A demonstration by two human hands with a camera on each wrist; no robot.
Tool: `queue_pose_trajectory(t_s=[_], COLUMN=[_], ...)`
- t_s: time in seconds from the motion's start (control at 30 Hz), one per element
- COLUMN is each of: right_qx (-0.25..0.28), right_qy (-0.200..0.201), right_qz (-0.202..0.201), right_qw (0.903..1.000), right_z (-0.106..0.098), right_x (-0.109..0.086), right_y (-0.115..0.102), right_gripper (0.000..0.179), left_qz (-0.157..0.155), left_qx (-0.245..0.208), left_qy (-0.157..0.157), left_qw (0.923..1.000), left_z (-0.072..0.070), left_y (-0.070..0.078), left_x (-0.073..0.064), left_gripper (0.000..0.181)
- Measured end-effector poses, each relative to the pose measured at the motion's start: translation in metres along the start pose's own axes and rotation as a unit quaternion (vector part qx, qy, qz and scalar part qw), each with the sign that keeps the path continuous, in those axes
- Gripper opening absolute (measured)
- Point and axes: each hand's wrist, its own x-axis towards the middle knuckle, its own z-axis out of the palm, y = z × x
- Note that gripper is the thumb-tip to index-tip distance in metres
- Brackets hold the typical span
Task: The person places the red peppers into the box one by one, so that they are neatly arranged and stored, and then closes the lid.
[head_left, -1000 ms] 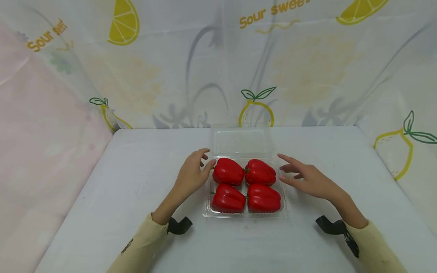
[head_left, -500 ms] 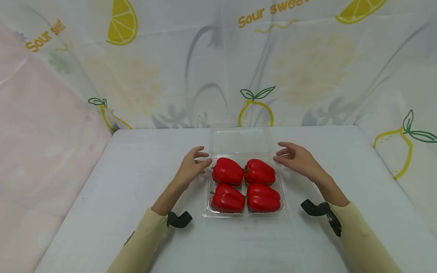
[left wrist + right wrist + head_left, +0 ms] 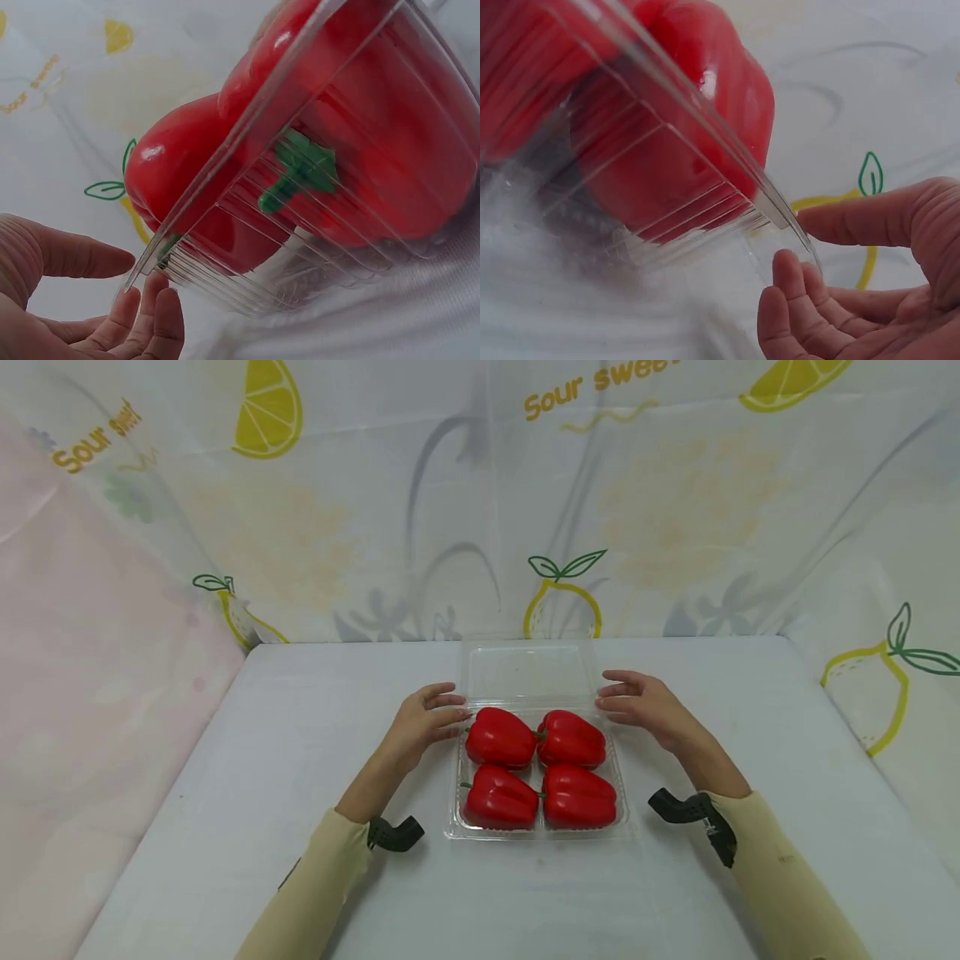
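A clear plastic clamshell box (image 3: 540, 836) stands on the table with its lid (image 3: 528, 670) folded open toward the back. Several red bell peppers (image 3: 501, 739) lie in it in two rows, some with green stems (image 3: 300, 169) showing. At the box's back left corner my left hand (image 3: 416, 727) holds the rim, thumb above and fingers below it. Across from it, my right hand (image 3: 654, 714) pinches the rim at the back right corner; in the right wrist view its thumb (image 3: 862, 219) meets the edge and the fingers (image 3: 810, 307) curl underneath.
The white table (image 3: 315, 710) surrounds the box. Behind it hangs a printed cloth (image 3: 480, 502) with lemon drawings, and a pink cloth (image 3: 112, 693) covers the left side. Black wrist mounts (image 3: 396, 833) stick out from both sleeves.
My right hand has moved inward and away from me to the box's back right corner. The left fingers have settled at the back left corner. Box and peppers have stayed put.
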Motion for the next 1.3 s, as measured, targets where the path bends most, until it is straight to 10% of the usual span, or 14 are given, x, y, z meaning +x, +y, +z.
queue_pose_trajectory(t_s=[0.47, 1.07, 1.3], right_qx=[0.105, 0.05, -0.006], right_qy=[-0.012, 0.058, 0.076], right_qz=[0.006, -0.107, -0.158], right_qw=[0.9944, 0.9913, 0.9844], right_z=[-0.001, 0.007, 0.008], right_x=[-0.003, -0.006, -0.006], right_y=[0.01, 0.019, 0.026], right_gripper=[0.07, 0.043, 0.026], left_qz=[-0.025, 0.017, 0.065], left_qx=[-0.07, -0.099, -0.014], left_qy=[-0.008, 0.001, -0.015], left_qw=[0.9972, 0.995, 0.9977], left_z=[-0.001, -0.004, -0.009], left_y=[0.0, -0.008, -0.01], left_x=[0.001, 0.002, 0.001], left_gripper=[0.064, 0.038, 0.026])
